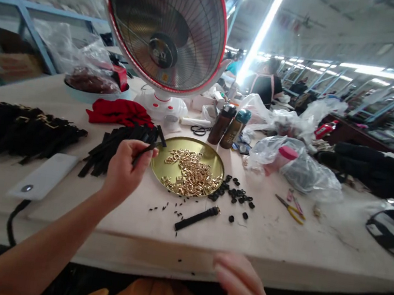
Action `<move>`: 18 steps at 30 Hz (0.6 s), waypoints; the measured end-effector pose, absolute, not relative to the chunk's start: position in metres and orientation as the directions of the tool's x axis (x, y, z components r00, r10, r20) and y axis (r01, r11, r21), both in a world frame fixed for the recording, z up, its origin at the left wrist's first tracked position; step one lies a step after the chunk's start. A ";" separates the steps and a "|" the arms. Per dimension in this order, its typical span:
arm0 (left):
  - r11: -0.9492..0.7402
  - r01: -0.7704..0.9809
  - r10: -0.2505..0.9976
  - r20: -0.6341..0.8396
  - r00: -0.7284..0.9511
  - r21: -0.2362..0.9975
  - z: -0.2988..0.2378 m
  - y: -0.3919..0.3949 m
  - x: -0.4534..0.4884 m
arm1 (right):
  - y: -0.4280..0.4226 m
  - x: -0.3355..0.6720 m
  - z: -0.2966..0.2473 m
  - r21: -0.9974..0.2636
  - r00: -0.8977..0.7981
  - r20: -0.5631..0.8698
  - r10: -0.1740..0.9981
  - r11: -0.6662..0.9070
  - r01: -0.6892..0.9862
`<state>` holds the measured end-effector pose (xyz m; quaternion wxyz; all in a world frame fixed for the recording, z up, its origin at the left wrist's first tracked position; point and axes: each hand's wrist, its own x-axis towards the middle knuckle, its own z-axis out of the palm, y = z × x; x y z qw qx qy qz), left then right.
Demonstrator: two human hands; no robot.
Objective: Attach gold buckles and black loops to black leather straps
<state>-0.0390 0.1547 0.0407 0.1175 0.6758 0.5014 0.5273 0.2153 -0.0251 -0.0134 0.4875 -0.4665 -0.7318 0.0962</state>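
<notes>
My left hand [126,169] is closed on a black strap [147,149] that it pinches at the edge of a pile of black straps [116,148]. Just right of it lies a round gold tray [213,159] with many small gold buckles [191,173]. My right hand [243,290] hangs blurred below the table's front edge, fingers loosely spread, nothing visible in it. A single black strap with a loop at its end [196,218] lies on the table near the front. Small black loops [236,194] are scattered right of the tray.
A red-rimmed dish heater [166,26] stands at the back. Two bottles [227,125], a red cloth [117,112], yellow-handled pliers [290,210], plastic bags [290,163], a white power bank [44,176] and finished straps [12,129] at left lie about. People work far behind.
</notes>
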 end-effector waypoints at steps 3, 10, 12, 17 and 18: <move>-0.390 0.479 0.886 0.461 -0.037 0.787 0.014 0.135 -0.025 | 0.020 0.242 -0.031 -0.627 0.132 0.573 0.809 0.330 0.705; -0.251 0.613 0.962 0.122 0.244 0.749 -0.020 0.129 -0.008 | 0.088 0.343 -0.084 -0.708 0.464 0.291 0.837 -0.138 0.693; -0.252 0.613 0.953 0.084 0.290 0.749 -0.015 0.127 -0.003 | 0.106 0.363 -0.090 -0.671 0.469 0.289 0.834 -0.173 0.721; -0.160 0.548 0.942 -0.039 0.333 0.821 -0.021 0.120 0.004 | 0.150 0.400 -0.103 -0.588 0.507 0.251 0.824 -0.286 0.756; -0.133 0.533 0.939 -0.066 0.337 0.836 -0.026 0.120 0.005 | 0.157 0.405 -0.106 -0.572 0.498 0.234 0.835 -0.296 0.765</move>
